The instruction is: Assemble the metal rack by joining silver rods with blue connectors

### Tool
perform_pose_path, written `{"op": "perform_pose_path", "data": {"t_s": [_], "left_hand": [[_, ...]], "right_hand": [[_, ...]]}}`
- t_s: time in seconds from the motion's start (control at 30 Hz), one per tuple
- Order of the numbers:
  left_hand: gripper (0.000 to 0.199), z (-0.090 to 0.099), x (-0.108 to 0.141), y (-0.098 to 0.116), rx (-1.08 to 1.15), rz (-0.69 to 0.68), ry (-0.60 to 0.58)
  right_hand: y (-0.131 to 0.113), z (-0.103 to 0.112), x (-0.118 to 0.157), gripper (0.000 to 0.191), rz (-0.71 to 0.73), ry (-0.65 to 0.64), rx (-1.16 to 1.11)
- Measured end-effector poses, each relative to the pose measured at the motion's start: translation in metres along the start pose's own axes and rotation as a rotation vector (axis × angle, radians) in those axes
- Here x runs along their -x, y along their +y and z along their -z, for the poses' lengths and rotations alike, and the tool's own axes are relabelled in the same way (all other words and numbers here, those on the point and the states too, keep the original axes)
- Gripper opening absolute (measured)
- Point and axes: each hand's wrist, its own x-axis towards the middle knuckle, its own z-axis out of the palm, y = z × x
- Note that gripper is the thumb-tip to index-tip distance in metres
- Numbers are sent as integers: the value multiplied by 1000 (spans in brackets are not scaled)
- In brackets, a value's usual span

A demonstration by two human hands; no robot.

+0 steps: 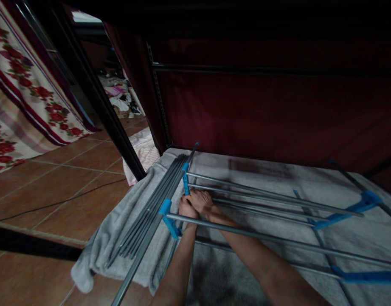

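A rack frame of grey metal tubes joined by blue plastic connectors stands on a grey blanket. My left hand and my right hand are close together, fingers curled at the lower end of the far left blue connector. The exact grip is hidden by the fingers. The near left blue connector sits just left of my wrists, with a long tube running right from it. More blue connectors hold the frame's right side. A bundle of loose metal tubes lies left of my hands.
The grey blanket covers a low bed surface with black posts. Dark red cloth hangs behind. On the left are a tiled floor with a thin black cable, a flowered curtain, and a pale striped cloth.
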Motion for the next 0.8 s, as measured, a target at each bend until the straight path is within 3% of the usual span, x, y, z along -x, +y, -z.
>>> {"op": "perform_pose_path", "data": {"t_s": [0.47,0.8], "left_hand": [[29,-3,0,0,11,-5,3],[43,-2,1,2,-14,27,-10]], "right_hand": [[3,9,-5,30,-39,-64,-111],[13,9,-7,27,51,-69,-140]]}}
